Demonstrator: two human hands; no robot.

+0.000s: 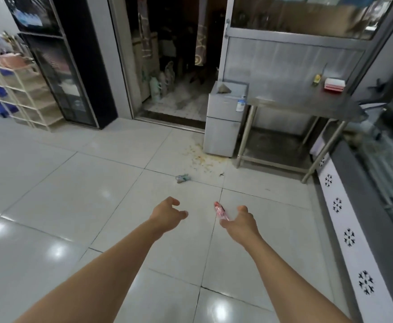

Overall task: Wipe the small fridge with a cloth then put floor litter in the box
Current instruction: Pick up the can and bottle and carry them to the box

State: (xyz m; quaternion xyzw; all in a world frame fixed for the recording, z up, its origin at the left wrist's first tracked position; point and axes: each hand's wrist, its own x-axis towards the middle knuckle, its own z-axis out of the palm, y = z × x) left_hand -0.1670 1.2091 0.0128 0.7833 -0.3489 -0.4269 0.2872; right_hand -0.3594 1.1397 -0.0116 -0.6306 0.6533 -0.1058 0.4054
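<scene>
**Hands out over the tiles, pink wrapper in the right**

Both hands reach forward above the white floor (74,194). The left hand (167,215) holds nothing, its fingers loosely curled. The right hand (239,220) grips a pink wrapper (220,209). Ahead stands the small fridge (223,127), a grey cloth (224,89) lying on its top. A steel bench (307,103) touches the fridge's right side. A green wrapper (183,178) lies on the floor before the fridge, near a yellowish spill (202,159) at the fridge's foot.
</scene>
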